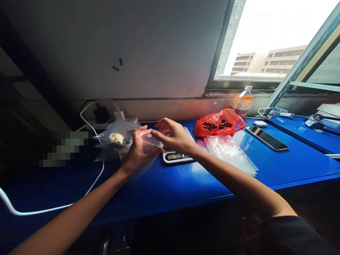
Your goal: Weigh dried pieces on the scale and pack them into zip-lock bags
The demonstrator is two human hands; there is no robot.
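A clear plastic zip bag (152, 141) is between my hands, above the blue desk. My left hand (139, 150) is closed round one side of it, thumb towards the scale. At the bag's upper edge, my right hand (172, 134) pinches with thumb and index finger while its other fingers curl over. Beneath my right hand stands a white digital kitchen scale (174, 158), its display partly showing. Left of my hands lie filled clear bags (117, 132), the top one with a pale round piece inside. What the held bag contains, if anything, I cannot make out.
A red plastic bag (220, 122) with dark dried pieces sits right of the scale, behind a stack of flat clear bags (228, 154). Farther right are a phone (267, 138) and a white earbud case (260, 123). An orange drink bottle (243, 101) stands by the window. A white cable (102, 170) crosses the left side.
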